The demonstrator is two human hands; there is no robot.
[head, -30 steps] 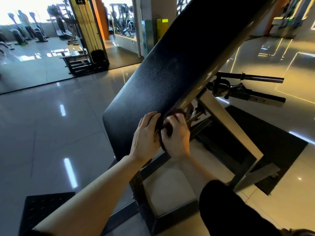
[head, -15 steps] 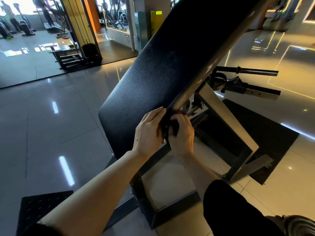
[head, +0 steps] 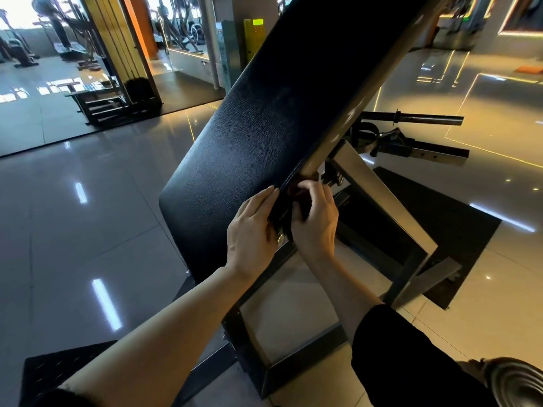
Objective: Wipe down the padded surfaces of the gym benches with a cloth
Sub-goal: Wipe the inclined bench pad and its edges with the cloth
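Leaning steeply from the upper right of the frame down to the centre, the black padded bench (head: 264,136) filled the middle of the view. Both hands met at its lower right edge, just below the centre. The left hand (head: 252,233) lay with straight fingers flat against the pad's edge, touching a dark cloth (head: 289,198) bunched there. The right hand (head: 316,218) had its fingers curled round that cloth, pressing it to the side seam of the pad. Only a small dark fold of the cloth showed between the two hands. Beneath them stood the bench's metal frame (head: 379,186) on a glossy tiled floor (head: 88,230). A black floor mat (head: 435,227) lay at centre right, and a bar (head: 411,117) jutted out above it.
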